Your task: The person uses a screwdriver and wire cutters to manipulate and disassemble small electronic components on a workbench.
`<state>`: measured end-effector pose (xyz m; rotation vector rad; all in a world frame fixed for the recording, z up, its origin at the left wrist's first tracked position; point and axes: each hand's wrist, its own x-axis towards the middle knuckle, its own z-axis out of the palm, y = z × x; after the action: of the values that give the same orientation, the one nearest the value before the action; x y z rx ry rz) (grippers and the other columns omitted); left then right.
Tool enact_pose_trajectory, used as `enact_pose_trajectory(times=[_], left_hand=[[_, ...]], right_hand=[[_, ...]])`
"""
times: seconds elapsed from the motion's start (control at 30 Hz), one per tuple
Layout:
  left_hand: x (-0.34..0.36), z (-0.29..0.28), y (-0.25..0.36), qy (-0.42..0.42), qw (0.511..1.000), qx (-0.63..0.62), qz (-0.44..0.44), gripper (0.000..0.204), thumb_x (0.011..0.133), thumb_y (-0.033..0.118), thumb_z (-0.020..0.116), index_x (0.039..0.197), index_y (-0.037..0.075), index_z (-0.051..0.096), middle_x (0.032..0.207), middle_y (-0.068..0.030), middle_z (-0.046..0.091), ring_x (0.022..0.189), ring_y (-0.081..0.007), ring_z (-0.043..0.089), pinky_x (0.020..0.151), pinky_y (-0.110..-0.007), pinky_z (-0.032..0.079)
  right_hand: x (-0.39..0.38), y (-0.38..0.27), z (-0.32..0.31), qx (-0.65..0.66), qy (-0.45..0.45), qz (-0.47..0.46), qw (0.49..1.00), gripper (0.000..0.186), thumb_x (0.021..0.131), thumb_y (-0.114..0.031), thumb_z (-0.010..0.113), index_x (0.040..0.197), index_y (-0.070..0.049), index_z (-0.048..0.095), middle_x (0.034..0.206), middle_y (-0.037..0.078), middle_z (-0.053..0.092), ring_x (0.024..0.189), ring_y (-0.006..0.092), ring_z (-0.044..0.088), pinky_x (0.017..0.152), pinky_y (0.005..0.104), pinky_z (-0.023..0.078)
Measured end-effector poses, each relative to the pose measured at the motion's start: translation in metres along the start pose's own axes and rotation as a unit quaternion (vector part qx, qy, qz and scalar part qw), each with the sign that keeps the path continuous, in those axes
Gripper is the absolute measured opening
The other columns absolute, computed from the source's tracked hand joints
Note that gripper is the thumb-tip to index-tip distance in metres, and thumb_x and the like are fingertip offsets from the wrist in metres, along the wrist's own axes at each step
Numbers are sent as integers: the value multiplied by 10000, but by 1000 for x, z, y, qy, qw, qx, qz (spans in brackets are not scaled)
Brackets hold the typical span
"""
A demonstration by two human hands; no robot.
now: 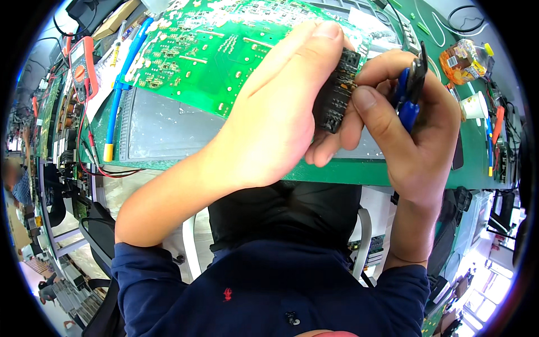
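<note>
Black block point(338, 90) partly out of sight behind the left grip point(281, 109)

Both forearms are bare and both elbows bent. The left forearm point(174, 194) slants inward to a wrist point(233, 163) almost in line with it; the left hand point(281, 112) is closed in a grip, its thumb point(323, 48) stretched away from the body. The right forearm point(414, 230) rises nearly upright, and the right hand point(418, 129) curls inward in a grip, thumb point(384, 121) and index finger point(387, 63) bent, tips close together.
</note>
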<state>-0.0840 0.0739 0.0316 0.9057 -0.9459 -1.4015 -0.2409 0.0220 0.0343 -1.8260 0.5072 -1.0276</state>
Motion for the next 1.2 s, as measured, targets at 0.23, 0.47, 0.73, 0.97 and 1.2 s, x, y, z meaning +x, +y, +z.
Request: enact_pose_trajectory(times=[0.23,0.47,0.73,0.97,1.2], left_hand=[[1,4,0,-16,998,-51,-44,415,1078,440,264,1171,94,473,538,-144,523,349,-205,417,391,-283,342],[1,7,-2,-26,997,-52,-45,408,1083,432,237,1175,106,464,534,-160,518,350,-199,399,392,-282,340],[2,4,-7,-27,1000,-3,-7,392,1093,397,193,1194,113,443,555,-162,535,350,-166,376,412,-254,353],[2,4,-8,-24,1000,-1,-9,397,1093,415,199,1186,111,437,562,-149,543,344,-154,377,396,-246,361],[1,4,-7,-57,997,-47,-19,404,1095,419,198,1186,91,416,544,-123,513,337,-148,364,364,-240,336]], right_hand=[[-2,-1,-5,41,-15,21,999,63,921,27,586,973,62,593,712,67,616,583,115,627,571,216,441],[-4,2,-11,23,-12,25,999,66,905,27,609,965,54,607,711,51,614,600,88,597,582,204,415],[-5,11,-21,-199,86,-62,974,102,845,57,694,925,14,646,828,-19,611,652,33,452,588,193,349],[-6,13,-30,-266,88,-108,954,105,841,48,712,911,1,649,802,-13,600,622,28,461,560,193,347],[-9,18,-34,-262,94,-117,953,127,841,44,730,931,6,650,818,-10,623,617,29,468,553,189,346]])
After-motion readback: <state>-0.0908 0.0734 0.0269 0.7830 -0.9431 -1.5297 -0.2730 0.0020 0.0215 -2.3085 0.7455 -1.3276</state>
